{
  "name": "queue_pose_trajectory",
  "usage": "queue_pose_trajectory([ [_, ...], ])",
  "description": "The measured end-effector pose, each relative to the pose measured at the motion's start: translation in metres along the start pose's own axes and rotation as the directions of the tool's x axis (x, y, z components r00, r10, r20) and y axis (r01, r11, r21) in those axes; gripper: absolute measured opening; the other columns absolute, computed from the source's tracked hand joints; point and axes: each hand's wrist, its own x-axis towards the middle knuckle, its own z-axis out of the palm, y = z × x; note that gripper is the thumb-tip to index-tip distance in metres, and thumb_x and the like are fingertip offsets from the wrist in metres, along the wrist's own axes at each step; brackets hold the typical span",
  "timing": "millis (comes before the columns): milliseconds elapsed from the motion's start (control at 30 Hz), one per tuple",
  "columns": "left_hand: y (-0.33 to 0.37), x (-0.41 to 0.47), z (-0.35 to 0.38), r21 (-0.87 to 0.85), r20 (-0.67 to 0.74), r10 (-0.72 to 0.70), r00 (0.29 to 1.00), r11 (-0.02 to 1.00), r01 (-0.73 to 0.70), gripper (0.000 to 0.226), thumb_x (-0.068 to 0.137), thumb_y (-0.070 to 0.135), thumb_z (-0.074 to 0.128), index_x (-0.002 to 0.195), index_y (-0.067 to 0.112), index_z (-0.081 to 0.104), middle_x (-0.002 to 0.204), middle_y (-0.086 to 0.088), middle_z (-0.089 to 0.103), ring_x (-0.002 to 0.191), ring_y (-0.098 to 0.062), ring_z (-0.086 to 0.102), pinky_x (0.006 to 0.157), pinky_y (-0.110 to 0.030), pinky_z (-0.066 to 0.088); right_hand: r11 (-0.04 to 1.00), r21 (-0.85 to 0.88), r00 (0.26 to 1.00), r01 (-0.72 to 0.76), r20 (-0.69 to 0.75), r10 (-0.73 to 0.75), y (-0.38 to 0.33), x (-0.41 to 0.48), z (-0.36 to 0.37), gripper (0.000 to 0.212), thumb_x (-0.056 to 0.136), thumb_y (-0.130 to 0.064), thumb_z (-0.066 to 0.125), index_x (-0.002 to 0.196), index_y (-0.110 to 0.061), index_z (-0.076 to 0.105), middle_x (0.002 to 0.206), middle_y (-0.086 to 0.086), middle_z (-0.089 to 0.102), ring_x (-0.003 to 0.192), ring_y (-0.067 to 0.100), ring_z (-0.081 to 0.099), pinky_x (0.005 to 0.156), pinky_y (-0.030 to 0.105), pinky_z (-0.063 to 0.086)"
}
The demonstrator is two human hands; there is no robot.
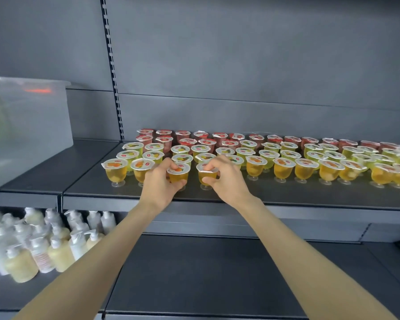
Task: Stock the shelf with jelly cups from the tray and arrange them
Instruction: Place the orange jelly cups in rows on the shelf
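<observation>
- The left hand [158,179] grips one orange jelly cup [178,173] and the right hand [226,179] another [207,174], both in the shelf's [286,195] near row.
- Placing looks underway; next, release and straighten both.

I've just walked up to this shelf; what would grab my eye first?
Rows of jelly cups fill the shelf, red at the back, greenish in the middle, orange in front. At the front row the left hand grips an orange cup and the right hand grips the next orange cup. Pale pump bottles crowd together below, at left.
</observation>
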Motion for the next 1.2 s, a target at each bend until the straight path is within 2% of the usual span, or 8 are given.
queue_pose_trajectory([
  [200, 0.006, -0.004, -0.003, 0.071, 0.003, -0.016, 1.0, 0.997, 0.016, 0.031, 0.079, 0.015, 0.074, 0.095, 0.021, 0.047, 0.11, -0.009, 0.062, 0.088, -0.025, 0.064, 0.075, -0.031, 0.053, 0.999, -0.038, 1.0, 0.014, 0.022, -0.013, -0.007, -0.002, 0.002, 0.021, 0.083, -0.011, 0.07, 0.103, -0.014, 0.063, 0.12, 0.002, 0.052, 0.104, 0.017, 0.058, 0.086, 0.027, 0.05],
  [367, 0.016, -0.009, -0.007, 0.171, 0.047, -0.063, 0.997, 0.984, 0.054, 0.036, 0.082, 0.018, 0.071, 0.113, 0.019, 0.053, 0.126, -0.011, 0.045, 0.103, -0.03, 0.056, 0.09, -0.033, 0.044, 0.999, -0.045, 0.99, -0.021, 0.138, 0.027, -0.011, -0.004, -0.011, 0.032, 0.085, -0.009, 0.068, 0.115, -0.016, 0.06, 0.132, 0.003, 0.042, 0.115, 0.019, 0.052, 0.093, 0.024, 0.045],
  [467, 0.021, -0.011, -0.015, 0.242, 0.055, -0.07, 0.996, 0.969, 0.054, 0.04, 0.083, 0.026, 0.069, 0.12, 0.019, 0.055, 0.128, -0.009, 0.042, 0.117, -0.029, 0.046, 0.097, -0.037, 0.041, 0.996, -0.086, 0.981, -0.016, 0.192, 0.033, -0.012, -0.008, -0.021, 0.043, 0.085, -0.011, 0.068, 0.125, -0.02, 0.056, 0.141, 0.003, 0.035, 0.123, 0.023, 0.048, 0.098, 0.03, 0.044],
  [600, 0.037, -0.018, -0.023, 0.269, 0.039, 0.002, 0.999, 0.963, -0.012, 0.042, 0.085, 0.024, 0.064, 0.125, 0.017, 0.053, 0.13, -0.01, 0.045, 0.12, -0.031, 0.043, 0.098, -0.04, 0.041, 0.99, -0.138, 0.986, 0.0, 0.162, 0.022, -0.014, -0.014, -0.042, 0.047, 0.088, -0.018, 0.064, 0.133, -0.019, 0.049, 0.145, 0.004, 0.034, 0.131, 0.025, 0.04, 0.102, 0.037, 0.043],
  [733, 0.067, -0.028, -0.019, 0.275, 0.002, 0.136, 0.991, 0.952, -0.131, 0.04, 0.088, 0.022, 0.061, 0.127, 0.016, 0.053, 0.136, -0.009, 0.046, 0.128, -0.03, 0.037, 0.104, -0.041, 0.036, 0.992, -0.128, 0.995, -0.002, 0.1, 0.015, -0.007, -0.028, -0.071, 0.047, 0.09, -0.02, 0.061, 0.135, -0.019, 0.047, 0.144, 0.003, 0.035, 0.13, 0.023, 0.04, 0.102, 0.036, 0.042],
  [967, 0.117, -0.069, 0.029, 0.284, 0.015, 0.317, 0.948, 0.908, -0.308, 0.04, 0.084, 0.02, 0.064, 0.123, 0.013, 0.056, 0.121, -0.011, 0.055, 0.115, -0.033, 0.047, 0.094, -0.043, 0.041, 0.99, -0.135, 0.999, 0.029, 0.024, -0.026, 0.04, -0.082, -0.124, 0.045, 0.091, -0.023, 0.059, 0.134, -0.017, 0.047, 0.144, 0.003, 0.036, 0.131, 0.023, 0.038, 0.102, 0.036, 0.039],
  [1100, 0.133, -0.111, 0.079, 0.249, -0.002, 0.309, 0.951, 0.921, -0.298, 0.042, 0.084, 0.021, 0.065, 0.124, 0.014, 0.055, 0.12, -0.01, 0.055, 0.115, -0.031, 0.047, 0.095, -0.047, 0.041, 0.994, -0.099, 0.998, 0.051, 0.031, -0.048, 0.088, -0.127, -0.137, 0.046, 0.091, -0.024, 0.06, 0.134, -0.016, 0.046, 0.14, 0.003, 0.039, 0.126, 0.023, 0.042, 0.101, 0.039, 0.041],
  [1200, 0.132, -0.149, 0.125, 0.291, 0.054, 0.271, 0.961, 0.916, -0.275, 0.044, 0.086, 0.024, 0.063, 0.128, 0.013, 0.053, 0.122, -0.01, 0.054, 0.113, -0.032, 0.047, 0.092, -0.043, 0.039, 0.996, -0.084, 0.996, 0.032, 0.091, -0.024, 0.13, -0.166, -0.133, 0.046, 0.092, -0.025, 0.057, 0.136, -0.016, 0.044, 0.14, 0.002, 0.038, 0.127, 0.023, 0.04, 0.098, 0.04, 0.042],
])
